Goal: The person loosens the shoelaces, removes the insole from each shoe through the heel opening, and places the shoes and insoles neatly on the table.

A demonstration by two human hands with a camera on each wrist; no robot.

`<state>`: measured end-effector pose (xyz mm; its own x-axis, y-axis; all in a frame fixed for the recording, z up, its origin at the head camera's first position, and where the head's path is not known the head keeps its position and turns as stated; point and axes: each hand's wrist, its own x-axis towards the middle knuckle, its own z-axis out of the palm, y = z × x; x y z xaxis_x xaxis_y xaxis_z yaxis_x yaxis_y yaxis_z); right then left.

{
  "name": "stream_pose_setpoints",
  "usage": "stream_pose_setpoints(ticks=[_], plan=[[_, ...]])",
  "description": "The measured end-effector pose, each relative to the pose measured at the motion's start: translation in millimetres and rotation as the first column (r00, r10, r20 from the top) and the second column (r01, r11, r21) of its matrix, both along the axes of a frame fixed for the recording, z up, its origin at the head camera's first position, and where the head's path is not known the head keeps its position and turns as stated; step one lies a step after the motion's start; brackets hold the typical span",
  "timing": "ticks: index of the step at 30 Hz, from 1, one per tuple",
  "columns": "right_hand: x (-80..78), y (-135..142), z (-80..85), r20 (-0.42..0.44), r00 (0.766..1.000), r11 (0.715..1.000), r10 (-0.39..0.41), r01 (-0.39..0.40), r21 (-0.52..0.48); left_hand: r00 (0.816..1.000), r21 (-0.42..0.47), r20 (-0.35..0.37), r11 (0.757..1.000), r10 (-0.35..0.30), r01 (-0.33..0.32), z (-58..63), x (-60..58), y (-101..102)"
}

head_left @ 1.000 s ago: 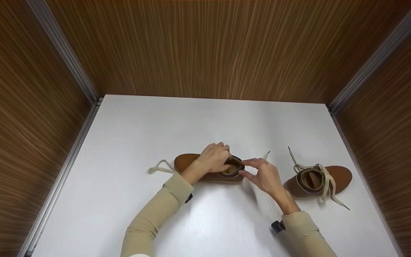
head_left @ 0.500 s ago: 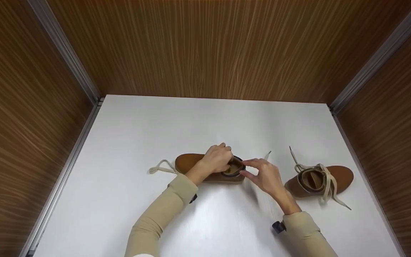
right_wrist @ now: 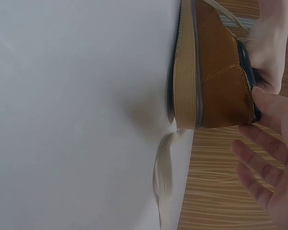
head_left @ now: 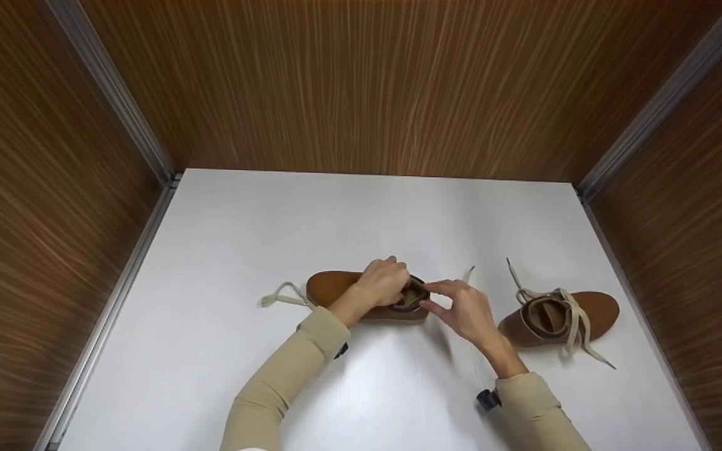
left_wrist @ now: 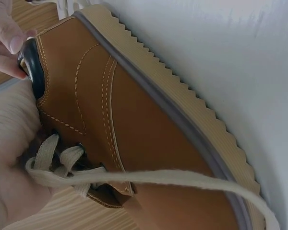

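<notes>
A brown leather shoe (head_left: 331, 287) with a pale sole lies in front of me, toe to the left, sole on the white table. My left hand (head_left: 381, 283) reaches over its laces into the ankle opening. The fingertips are inside and hidden, so I cannot tell what they grip. At the heel, my right hand (head_left: 464, 307) pinches the dark padded collar (right_wrist: 247, 64) between thumb and forefinger; its other fingers spread loosely behind. Cream laces (left_wrist: 62, 163) run through the eyelets beside my left palm, one strand trailing across the toe side.
The matching brown shoe (head_left: 596, 313) stands at the right, toe pointing right, its cream laces loose. A lace loop (head_left: 282, 294) of the first shoe lies beyond its toe, and another lace end (head_left: 469, 274) beyond my right hand. Wood-grain panels (head_left: 361, 88) enclose the white table (head_left: 336, 213).
My left hand has shifted slightly right and deeper into the shoe's opening, its thumb now out of sight. The right hand keeps its pinch at the heel, and the shoe has barely moved.
</notes>
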<state>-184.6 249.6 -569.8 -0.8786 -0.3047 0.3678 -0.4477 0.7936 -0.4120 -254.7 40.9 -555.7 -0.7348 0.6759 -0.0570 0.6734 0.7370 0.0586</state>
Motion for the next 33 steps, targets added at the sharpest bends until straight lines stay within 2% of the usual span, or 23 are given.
stream_pose_setpoints(ticks=[5, 12, 20, 33], plan=[[-0.9, -0.4, 0.0, -0.020, 1.000, 1.000, 0.006, -0.006, 0.001, 1.000, 0.005, 0.014, 1.000, 0.010, -0.010, 0.4, -0.2, 1.1], [-1.2, 0.5, 0.9, 0.003, 1.000, 1.000, 0.000, 0.000, -0.004, 1.000, -0.003, 0.015, 1.000, 0.015, -0.015, 1.3, -0.4, 3.7], [0.7, -1.2, 0.2, 0.006, 1.000, 1.000, -0.002, 0.002, -0.022, 1.000, -0.013, -0.031, 1.000, 0.003, -0.004, -5.2, 0.0, 5.3], [-1.6, 1.8, 1.4, 0.002, 1.000, 0.999, 0.008, -0.008, -0.031, 0.998, 0.016, -0.070, 1.000, 0.000, 0.001, -5.3, -1.2, 3.6]])
